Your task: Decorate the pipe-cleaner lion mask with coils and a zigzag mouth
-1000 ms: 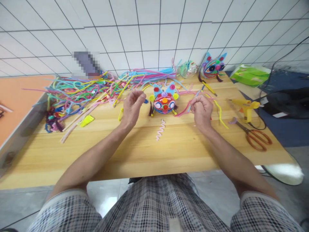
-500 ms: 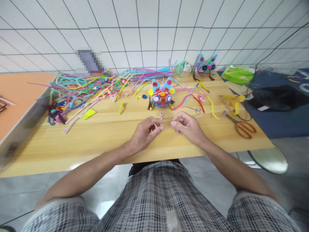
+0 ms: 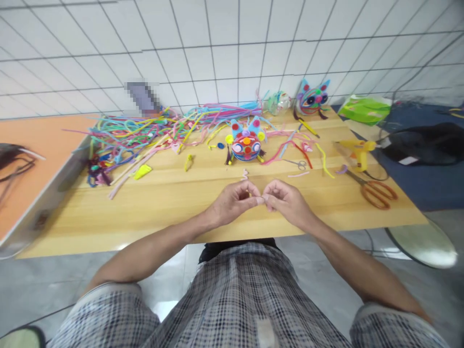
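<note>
My left hand (image 3: 242,200) and my right hand (image 3: 284,200) meet above the front part of the wooden table, thumbs and fingertips pinched together. Whatever lies between the fingertips is too small to make out. Just beyond them a short wavy pink piece of pipe cleaner (image 3: 245,174) lies on the wood. Behind it stands a colourful animal-head craft (image 3: 246,145) with blue ears, round eyes and dark tassels. To the right of my hands lie a short straight pink strip (image 3: 298,174) and small metal scissors (image 3: 298,165).
A heap of pipe cleaners (image 3: 134,135) covers the back left. At right are a yellow glue gun (image 3: 359,151) and orange-handled scissors (image 3: 379,193). A second animal head (image 3: 312,100) stands at the back by a clear ball (image 3: 283,102). A green packet (image 3: 365,109) sits further right.
My hands, apart half a second ago, have come together, and their fingertips now touch or nearly touch. The whole view has shifted slightly; the things on the table lie as before.
</note>
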The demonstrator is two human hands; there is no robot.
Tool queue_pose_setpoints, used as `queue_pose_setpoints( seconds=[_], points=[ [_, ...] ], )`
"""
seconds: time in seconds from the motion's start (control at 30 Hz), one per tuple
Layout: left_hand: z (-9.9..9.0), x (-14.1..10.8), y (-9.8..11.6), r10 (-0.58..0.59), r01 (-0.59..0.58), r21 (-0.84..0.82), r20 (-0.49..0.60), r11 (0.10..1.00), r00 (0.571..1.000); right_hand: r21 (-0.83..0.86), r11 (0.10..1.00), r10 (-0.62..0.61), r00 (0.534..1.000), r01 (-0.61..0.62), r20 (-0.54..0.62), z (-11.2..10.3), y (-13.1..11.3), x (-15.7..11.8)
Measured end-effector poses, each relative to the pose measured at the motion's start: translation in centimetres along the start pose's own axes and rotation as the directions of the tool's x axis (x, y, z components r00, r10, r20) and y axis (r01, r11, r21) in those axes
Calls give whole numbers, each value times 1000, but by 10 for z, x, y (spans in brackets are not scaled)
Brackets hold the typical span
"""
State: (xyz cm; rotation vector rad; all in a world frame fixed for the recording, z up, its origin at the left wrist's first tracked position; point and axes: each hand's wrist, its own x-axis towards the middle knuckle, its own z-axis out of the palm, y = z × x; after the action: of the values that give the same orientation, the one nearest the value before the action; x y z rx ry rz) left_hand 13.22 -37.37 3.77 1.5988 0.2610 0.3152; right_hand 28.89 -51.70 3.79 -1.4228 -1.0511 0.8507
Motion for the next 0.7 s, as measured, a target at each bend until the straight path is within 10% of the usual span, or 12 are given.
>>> queue_pose_setpoints(
  seconds=[0.5,0.7],
  points=[
    [-30,18,-4,128,-136,26,206,990,970,331,907,210,962,-259,177,-2,21,33],
    [-75,6,-10,16,-14,62,-47,998,999,433,822,370,925,-371,90,-30,4,29]
  ],
)
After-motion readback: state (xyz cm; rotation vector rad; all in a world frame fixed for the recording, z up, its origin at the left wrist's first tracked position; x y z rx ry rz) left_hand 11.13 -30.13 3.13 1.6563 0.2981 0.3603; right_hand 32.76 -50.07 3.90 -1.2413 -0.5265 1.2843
